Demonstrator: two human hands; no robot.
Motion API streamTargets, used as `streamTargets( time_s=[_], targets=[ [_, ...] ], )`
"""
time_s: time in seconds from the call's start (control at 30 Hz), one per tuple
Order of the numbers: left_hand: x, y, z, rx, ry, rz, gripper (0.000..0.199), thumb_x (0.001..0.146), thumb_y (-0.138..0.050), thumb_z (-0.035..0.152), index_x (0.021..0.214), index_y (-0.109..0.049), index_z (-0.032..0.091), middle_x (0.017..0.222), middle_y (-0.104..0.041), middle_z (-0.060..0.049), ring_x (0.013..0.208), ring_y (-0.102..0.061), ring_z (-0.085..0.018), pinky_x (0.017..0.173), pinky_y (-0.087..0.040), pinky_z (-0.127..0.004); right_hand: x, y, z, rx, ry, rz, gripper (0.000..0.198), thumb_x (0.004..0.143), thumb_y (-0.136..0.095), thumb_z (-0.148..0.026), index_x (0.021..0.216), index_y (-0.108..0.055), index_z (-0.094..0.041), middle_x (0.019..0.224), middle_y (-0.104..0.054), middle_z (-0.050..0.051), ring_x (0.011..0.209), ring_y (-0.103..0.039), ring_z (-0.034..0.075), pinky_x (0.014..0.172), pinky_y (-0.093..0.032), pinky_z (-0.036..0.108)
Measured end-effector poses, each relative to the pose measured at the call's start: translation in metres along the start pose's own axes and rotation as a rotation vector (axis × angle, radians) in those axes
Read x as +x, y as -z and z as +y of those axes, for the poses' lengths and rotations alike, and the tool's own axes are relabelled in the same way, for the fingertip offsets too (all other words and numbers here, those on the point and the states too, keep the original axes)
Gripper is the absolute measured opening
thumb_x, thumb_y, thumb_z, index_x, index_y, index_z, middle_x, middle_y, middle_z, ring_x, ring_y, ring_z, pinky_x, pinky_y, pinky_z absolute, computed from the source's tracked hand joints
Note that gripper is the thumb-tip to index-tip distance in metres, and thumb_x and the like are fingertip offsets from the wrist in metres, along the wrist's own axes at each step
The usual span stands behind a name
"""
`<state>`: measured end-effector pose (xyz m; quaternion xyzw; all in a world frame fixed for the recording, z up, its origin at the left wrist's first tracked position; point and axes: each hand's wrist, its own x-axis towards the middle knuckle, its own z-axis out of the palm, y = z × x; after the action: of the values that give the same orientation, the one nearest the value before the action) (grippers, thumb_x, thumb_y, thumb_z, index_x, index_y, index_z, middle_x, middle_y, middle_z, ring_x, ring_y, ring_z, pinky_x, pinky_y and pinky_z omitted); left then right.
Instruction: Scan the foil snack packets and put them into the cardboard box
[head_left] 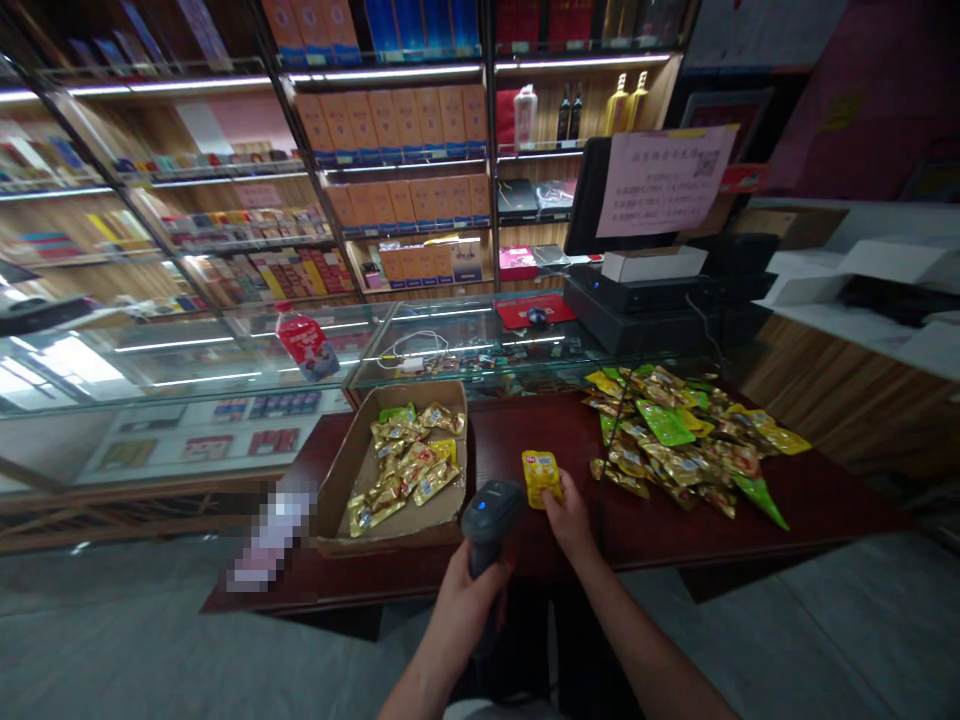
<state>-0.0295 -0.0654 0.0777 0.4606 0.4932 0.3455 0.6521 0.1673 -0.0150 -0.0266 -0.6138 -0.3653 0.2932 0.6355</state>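
My left hand [469, 600] is wrapped round the handle of a dark grey barcode scanner [491, 510], which shows a small blue light on top. Between the fingers of my right hand [568, 515] is a yellow snack packet [539, 478], held over the dark red table [517, 425] just right of the scanner head. To the left stands a shallow cardboard box [330, 525] with several gold and green packets [416, 465] in it. A loose pile of gold, yellow and green packets [667, 430] lies on the table to the right.
A glass counter [450, 375] runs behind the table, with a red and white bottle [306, 340], a white cable [420, 350] and a mouse [537, 316] on it. A monitor [589, 200] stands at the back right. A blurred-out object [274, 535] lies at the table's left end.
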Motion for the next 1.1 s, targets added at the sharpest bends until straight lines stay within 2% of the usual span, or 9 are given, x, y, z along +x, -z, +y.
streamTargets(
  time_s=[0.17, 0.3, 0.43, 0.67, 0.8, 0.9, 1.0, 1.1],
  targets=[
    [-0.002, -0.011, 0.011, -0.001, -0.017, -0.057, 0.039, 0.065, -0.077, 0.049, 0.081, -0.058, 0.018, 0.048, -0.049, 0.008, 0.033, -0.039, -0.008, 0.032, -0.033, -0.020, -0.004, -0.002, 0.000, -0.011, -0.001, 0.027, 0.040, 0.076, -0.059, -0.040, 0.110, -0.063, -0.020, 0.099, -0.077, 0.008, 0.087, -0.072, 0.026, 0.077, -0.059, 0.036],
    [0.001, -0.013, 0.009, -0.002, -0.017, -0.064, 0.042, 0.065, -0.078, 0.052, 0.082, -0.059, 0.019, 0.049, -0.051, 0.008, 0.032, -0.041, -0.008, 0.031, -0.033, -0.020, -0.004, -0.002, -0.002, 0.010, -0.011, -0.005, 0.035, 0.077, -0.057, -0.039, 0.106, -0.064, -0.021, 0.095, -0.078, 0.008, 0.083, -0.072, 0.025, 0.074, -0.059, 0.034],
    [0.006, -0.010, 0.002, 0.002, -0.019, -0.038, 0.043, 0.066, -0.076, 0.054, 0.085, -0.059, 0.019, 0.046, -0.049, 0.009, 0.029, -0.038, -0.008, 0.031, -0.031, -0.020, -0.003, 0.000, -0.003, 0.004, -0.030, -0.045, 0.039, 0.076, -0.058, -0.040, 0.108, -0.063, -0.019, 0.100, -0.078, 0.009, 0.084, -0.073, 0.025, 0.074, -0.058, 0.034],
    [0.005, -0.007, 0.001, -0.013, -0.003, -0.046, 0.043, 0.066, -0.078, 0.053, 0.084, -0.058, 0.019, 0.048, -0.049, 0.009, 0.029, -0.039, -0.008, 0.031, -0.031, -0.020, -0.005, -0.002, -0.003, 0.063, -0.022, -0.034, 0.043, 0.076, -0.060, -0.040, 0.114, -0.063, -0.018, 0.102, -0.077, 0.009, 0.089, -0.073, 0.026, 0.078, -0.059, 0.035],
    [0.001, -0.007, 0.006, -0.023, -0.008, -0.051, 0.042, 0.067, -0.079, 0.052, 0.085, -0.058, 0.019, 0.049, -0.050, 0.009, 0.031, -0.040, -0.007, 0.032, -0.033, -0.019, -0.003, 0.002, 0.004, 0.017, -0.019, 0.023, 0.051, 0.075, -0.064, -0.045, 0.117, -0.066, -0.016, 0.113, -0.076, 0.014, 0.099, -0.073, 0.030, 0.087, -0.059, 0.041],
    [0.000, -0.004, 0.004, -0.040, -0.007, 0.005, 0.048, 0.066, -0.079, 0.055, 0.089, -0.059, 0.018, 0.046, -0.049, 0.009, 0.031, -0.040, -0.008, 0.032, -0.032, -0.019, 0.004, 0.005, 0.005, -0.005, -0.044, 0.043, 0.058, 0.074, -0.068, -0.051, 0.119, -0.067, -0.015, 0.114, -0.076, 0.016, 0.100, -0.073, 0.032, 0.086, -0.060, 0.043],
    [0.001, 0.002, -0.005, -0.064, 0.001, 0.073, 0.055, 0.063, -0.080, 0.061, 0.091, -0.059, 0.018, 0.042, -0.048, 0.009, 0.030, -0.037, -0.008, 0.031, -0.030, -0.019, 0.017, -0.010, -0.013, 0.069, -0.043, -0.015, 0.056, 0.078, -0.066, -0.051, 0.122, -0.067, -0.016, 0.113, -0.077, 0.014, 0.098, -0.074, 0.031, 0.083, -0.061, 0.042],
    [0.002, 0.006, -0.013, -0.075, -0.008, 0.104, 0.057, 0.063, -0.081, 0.061, 0.093, -0.060, 0.017, 0.042, -0.050, 0.008, 0.030, -0.039, -0.009, 0.033, -0.030, -0.019, 0.034, -0.050, -0.050, 0.202, 0.049, -0.174, 0.053, 0.081, -0.066, -0.049, 0.125, -0.066, -0.019, 0.118, -0.076, 0.011, 0.100, -0.074, 0.027, 0.086, -0.061, 0.040]
  ],
)
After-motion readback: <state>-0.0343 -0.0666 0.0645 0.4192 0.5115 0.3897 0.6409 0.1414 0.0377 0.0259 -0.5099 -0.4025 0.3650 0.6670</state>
